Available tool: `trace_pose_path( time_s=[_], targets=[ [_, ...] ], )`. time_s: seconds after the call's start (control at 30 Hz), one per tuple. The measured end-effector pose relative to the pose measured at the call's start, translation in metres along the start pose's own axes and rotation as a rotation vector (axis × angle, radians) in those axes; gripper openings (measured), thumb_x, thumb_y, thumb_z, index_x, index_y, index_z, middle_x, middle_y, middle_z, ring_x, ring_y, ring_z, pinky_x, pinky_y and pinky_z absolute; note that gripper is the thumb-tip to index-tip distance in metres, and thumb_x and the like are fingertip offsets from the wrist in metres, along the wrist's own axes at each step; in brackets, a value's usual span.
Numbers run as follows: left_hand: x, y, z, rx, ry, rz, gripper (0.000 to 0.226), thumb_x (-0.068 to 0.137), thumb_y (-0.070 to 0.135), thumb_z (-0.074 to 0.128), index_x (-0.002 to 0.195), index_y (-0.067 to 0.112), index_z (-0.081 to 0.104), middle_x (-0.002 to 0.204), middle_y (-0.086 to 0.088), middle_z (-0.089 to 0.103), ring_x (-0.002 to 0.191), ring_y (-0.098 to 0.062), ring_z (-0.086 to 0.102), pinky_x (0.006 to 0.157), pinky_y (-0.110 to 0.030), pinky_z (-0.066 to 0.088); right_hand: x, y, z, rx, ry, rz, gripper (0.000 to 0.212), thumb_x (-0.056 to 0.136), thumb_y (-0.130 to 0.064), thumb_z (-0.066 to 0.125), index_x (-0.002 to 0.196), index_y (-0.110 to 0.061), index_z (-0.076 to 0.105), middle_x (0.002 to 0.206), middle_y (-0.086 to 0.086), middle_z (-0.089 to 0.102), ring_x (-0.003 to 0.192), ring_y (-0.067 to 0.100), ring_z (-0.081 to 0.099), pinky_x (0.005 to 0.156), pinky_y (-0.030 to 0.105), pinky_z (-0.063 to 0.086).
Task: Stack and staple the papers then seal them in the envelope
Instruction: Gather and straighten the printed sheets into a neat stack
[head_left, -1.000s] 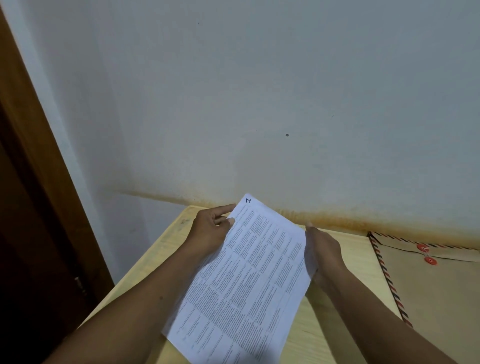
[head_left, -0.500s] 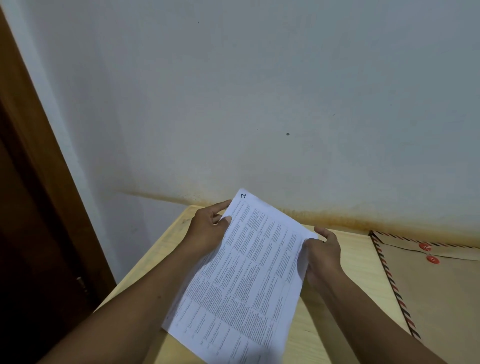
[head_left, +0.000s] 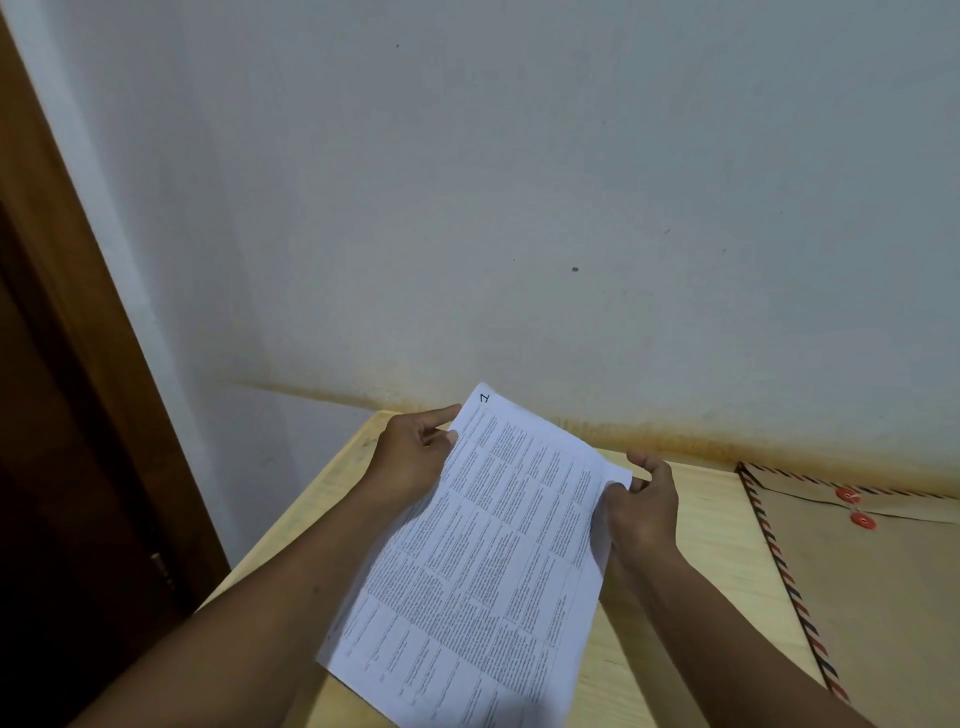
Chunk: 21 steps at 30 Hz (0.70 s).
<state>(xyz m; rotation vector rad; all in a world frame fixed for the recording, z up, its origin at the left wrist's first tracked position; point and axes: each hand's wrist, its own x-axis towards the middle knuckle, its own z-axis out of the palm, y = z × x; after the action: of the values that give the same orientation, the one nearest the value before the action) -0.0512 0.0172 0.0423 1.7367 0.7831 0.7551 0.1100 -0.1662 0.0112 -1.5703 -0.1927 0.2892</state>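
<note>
Printed white papers covered in text columns are held above the light wooden table, tilted with the top corner toward the wall. My left hand pinches the papers' upper left edge between thumb and fingers. My right hand grips the right edge near the top corner. A brown envelope with a red-and-blue striped border and two red string buttons lies flat on the table to the right. No stapler is in view.
A pale wall with a brownish stain along its base stands right behind the table. A dark wooden door frame runs down the left side. The table's left edge lies just beyond my left forearm.
My right hand has shifted from behind the papers to gripping their right edge. The papers have tilted slightly. The left hand keeps its hold.
</note>
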Motion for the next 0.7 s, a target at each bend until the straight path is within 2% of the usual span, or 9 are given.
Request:
trace_pose_path(
  time_s=[0.17, 0.27, 0.37, 0.47, 0.53, 0.57, 0.63, 0.7],
  targets=[
    [-0.001, -0.004, 0.004, -0.056, 0.107, -0.026, 0.039, 0.101, 0.006, 0.062, 0.132, 0.027, 0.070, 0.080, 0.005, 0.062, 0.082, -0.013, 0.064, 0.096, -0.028, 0.051, -0.003, 0.000, 0.003, 0.020, 0.017, -0.012, 0.040, 0.093, 0.001, 0.051, 0.117, -0.031, 0.051, 0.102, 0.000, 0.059, 0.083, 0.022, 0.061, 0.079, 0.041, 0.051],
    [-0.001, -0.002, 0.005, -0.140, 0.166, -0.054, 0.040, 0.102, 0.008, 0.059, 0.121, 0.040, 0.074, 0.091, 0.004, 0.076, 0.094, -0.014, 0.073, 0.101, -0.034, 0.054, -0.004, -0.001, 0.003, 0.060, 0.006, 0.030, 0.041, 0.093, -0.003, 0.052, 0.125, -0.028, 0.050, 0.102, 0.000, 0.063, 0.085, 0.020, 0.061, 0.079, 0.041, 0.049],
    [0.004, -0.002, 0.005, -0.186, 0.182, -0.045, 0.046, 0.101, 0.007, 0.058, 0.107, 0.049, 0.074, 0.100, -0.002, 0.081, 0.103, -0.021, 0.076, 0.105, -0.045, 0.055, -0.008, 0.001, 0.005, 0.078, -0.042, 0.083, 0.049, 0.093, 0.000, 0.047, 0.134, -0.026, 0.044, 0.109, 0.006, 0.066, 0.095, 0.021, 0.064, 0.088, 0.042, 0.051],
    [0.002, 0.001, 0.006, -0.198, 0.144, -0.053, 0.040, 0.101, 0.008, 0.058, 0.123, 0.039, 0.072, 0.102, -0.003, 0.081, 0.106, -0.026, 0.076, 0.105, -0.048, 0.056, -0.012, 0.001, 0.007, 0.109, -0.046, 0.101, 0.053, 0.092, 0.003, 0.044, 0.137, -0.024, 0.042, 0.112, 0.009, 0.066, 0.093, 0.021, 0.066, 0.087, 0.040, 0.052],
    [0.001, 0.001, 0.005, -0.233, 0.099, -0.058, 0.044, 0.100, 0.006, 0.060, 0.122, 0.042, 0.071, 0.107, -0.010, 0.080, 0.109, -0.032, 0.074, 0.105, -0.050, 0.055, -0.013, 0.001, 0.008, 0.116, -0.043, 0.104, 0.055, 0.091, 0.004, 0.043, 0.137, -0.025, 0.042, 0.112, 0.008, 0.066, 0.091, 0.020, 0.066, 0.085, 0.038, 0.052],
    [0.001, 0.000, 0.004, -0.251, 0.081, -0.059, 0.047, 0.099, 0.003, 0.059, 0.121, 0.043, 0.071, 0.110, -0.012, 0.079, 0.109, -0.031, 0.075, 0.105, -0.051, 0.055, -0.013, 0.001, 0.008, 0.113, -0.045, 0.107, 0.054, 0.091, 0.005, 0.043, 0.137, -0.025, 0.042, 0.111, 0.008, 0.067, 0.091, 0.020, 0.066, 0.085, 0.038, 0.053],
    [0.001, -0.001, 0.002, -0.266, 0.062, -0.063, 0.050, 0.100, -0.004, 0.056, 0.129, 0.035, 0.069, 0.112, -0.013, 0.078, 0.107, -0.027, 0.076, 0.103, -0.049, 0.056, -0.013, 0.000, 0.007, 0.104, -0.051, 0.113, 0.053, 0.092, 0.005, 0.043, 0.135, -0.026, 0.044, 0.109, 0.008, 0.068, 0.093, 0.022, 0.068, 0.087, 0.042, 0.054],
    [0.001, 0.000, 0.000, -0.280, 0.044, -0.059, 0.051, 0.101, -0.008, 0.054, 0.135, 0.027, 0.067, 0.111, -0.013, 0.078, 0.105, -0.027, 0.077, 0.102, -0.046, 0.057, -0.013, 0.000, 0.007, 0.105, -0.056, 0.118, 0.049, 0.092, 0.006, 0.043, 0.131, -0.024, 0.048, 0.105, 0.008, 0.069, 0.090, 0.021, 0.068, 0.077, 0.038, 0.055]
  ],
)
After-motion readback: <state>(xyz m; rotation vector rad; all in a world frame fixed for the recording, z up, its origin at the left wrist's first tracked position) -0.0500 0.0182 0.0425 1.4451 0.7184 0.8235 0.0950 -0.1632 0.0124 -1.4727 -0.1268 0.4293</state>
